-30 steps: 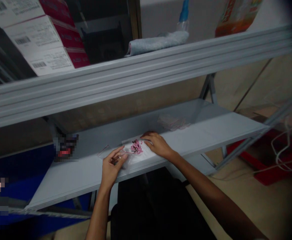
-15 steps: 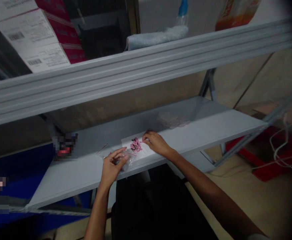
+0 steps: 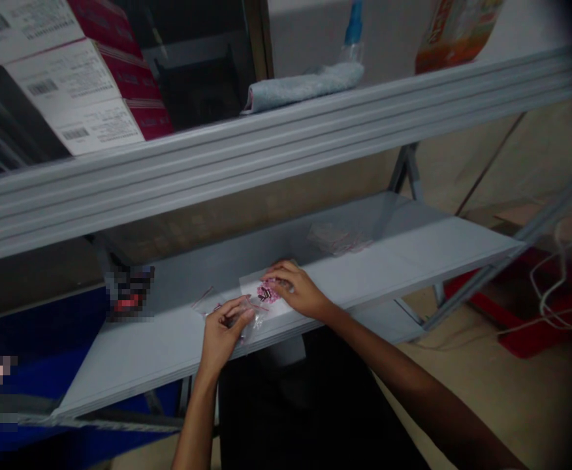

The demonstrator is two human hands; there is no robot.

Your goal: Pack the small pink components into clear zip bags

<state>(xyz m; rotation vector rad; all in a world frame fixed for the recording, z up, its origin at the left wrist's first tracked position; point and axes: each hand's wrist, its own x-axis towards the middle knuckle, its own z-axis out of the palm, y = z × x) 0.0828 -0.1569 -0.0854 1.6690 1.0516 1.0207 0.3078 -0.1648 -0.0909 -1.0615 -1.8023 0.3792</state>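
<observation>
My left hand [image 3: 224, 326] is closed on a small clear zip bag [image 3: 254, 320], held near the shelf's front edge. Another clear bag [image 3: 202, 300] with small dark and pink bits lies just behind that hand. A loose pile of tiny pink and dark pieces [image 3: 265, 294] rests on a sheet of white paper [image 3: 249, 282]. Over the pile's right side, my right hand [image 3: 296, 287] is curved with its fingers apart. Those fingers partly cover the pieces, and I see nothing held in them.
Several flat clear bags [image 3: 337, 238] lie farther back on the grey lower shelf [image 3: 413, 245]. Above runs an upper shelf edge [image 3: 207, 156] with stacked boxes [image 3: 95, 98], a rolled cloth [image 3: 305, 88] and a blue-topped bottle [image 3: 353, 29]. A red tray [image 3: 521, 339] and white cables are at right.
My right hand has gone from a pinch at the pile's right edge to spread, curved fingers over it, slightly leftward. My left hand keeps the bag. The view has tilted slightly.
</observation>
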